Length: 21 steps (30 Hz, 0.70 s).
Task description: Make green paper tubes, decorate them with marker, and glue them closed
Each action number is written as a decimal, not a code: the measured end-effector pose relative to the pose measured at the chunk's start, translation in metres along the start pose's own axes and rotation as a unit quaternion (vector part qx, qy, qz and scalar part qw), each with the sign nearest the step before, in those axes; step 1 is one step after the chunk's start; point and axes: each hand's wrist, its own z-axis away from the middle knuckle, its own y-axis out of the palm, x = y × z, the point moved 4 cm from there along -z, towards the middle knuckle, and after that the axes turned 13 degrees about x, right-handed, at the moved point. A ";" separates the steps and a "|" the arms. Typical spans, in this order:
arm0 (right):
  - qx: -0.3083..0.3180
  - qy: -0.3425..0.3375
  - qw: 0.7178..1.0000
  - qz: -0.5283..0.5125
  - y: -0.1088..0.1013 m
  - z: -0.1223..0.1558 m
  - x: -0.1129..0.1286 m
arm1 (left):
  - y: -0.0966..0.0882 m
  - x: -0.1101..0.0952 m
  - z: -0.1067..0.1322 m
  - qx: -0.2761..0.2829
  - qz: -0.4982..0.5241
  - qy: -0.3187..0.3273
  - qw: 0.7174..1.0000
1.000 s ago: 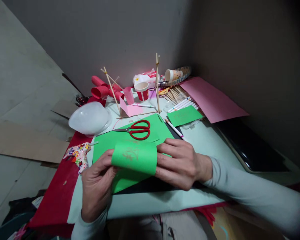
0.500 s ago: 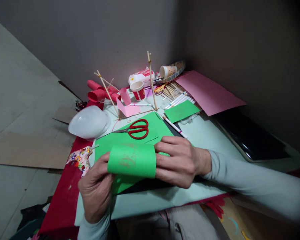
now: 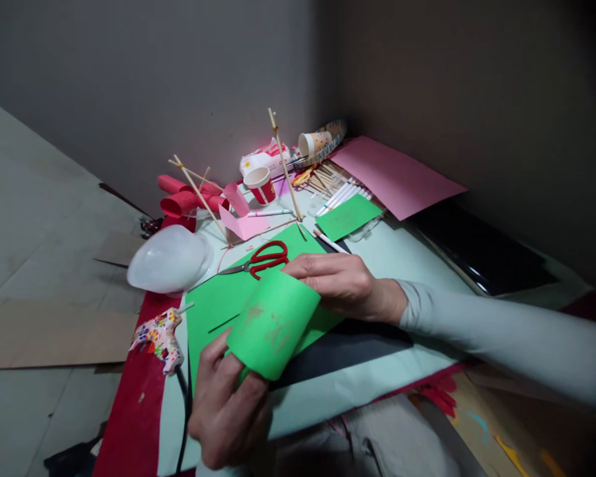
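A green paper roll (image 3: 273,324), curled into a tube with faint marks on it, is held between both hands above a flat green sheet (image 3: 218,305). My left hand (image 3: 228,404) grips its near end from below, fingers closed round it. My right hand (image 3: 335,281) holds its far end, fingers pressed along the top edge. Red-handled scissors (image 3: 263,257) lie on the green sheet just beyond the roll.
A patterned glue gun (image 3: 159,335) with a black cord lies left on a red sheet. A translucent white dome (image 3: 169,260), red paper rolls (image 3: 181,197), a stick frame (image 3: 283,165), paper cups (image 3: 259,185), pens (image 3: 342,195), a small green sheet (image 3: 347,216) and a pink sheet (image 3: 397,177) crowd the back.
The roll has turned from level to slanting, near end low and left. My left hand dropped toward me; my right hand rose toward the scissors. The view shifted left.
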 end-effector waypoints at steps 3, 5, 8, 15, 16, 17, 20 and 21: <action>0.000 0.006 1.000 -0.011 0.003 0.002 -0.002 | 0.006 -0.010 0.001 -0.025 -0.035 0.036 0.998; 0.004 0.004 1.000 -0.013 0.003 0.002 -0.002 | 0.007 -0.016 0.001 -0.041 -0.055 0.051 0.996; 0.006 0.009 1.000 -0.010 0.001 0.002 -0.001 | 0.005 -0.023 0.001 -0.065 -0.079 0.068 0.992; 0.022 0.036 0.999 -0.014 0.001 0.000 -0.003 | -0.002 -0.047 -0.009 -0.143 -0.082 0.156 0.974; 0.020 0.060 0.998 -0.030 0.001 -0.001 -0.004 | -0.004 -0.052 -0.012 -0.156 -0.073 0.168 0.971; 0.018 0.094 0.994 -0.056 0.002 -0.002 -0.005 | -0.006 -0.055 -0.014 -0.166 -0.058 0.167 0.970; 0.028 0.243 0.949 -0.197 0.009 -0.002 -0.011 | -0.013 -0.055 -0.022 -0.186 -0.022 0.098 0.977; 0.031 0.297 0.919 -0.256 0.013 -0.002 -0.012 | -0.015 -0.052 -0.024 -0.193 -0.016 0.068 0.979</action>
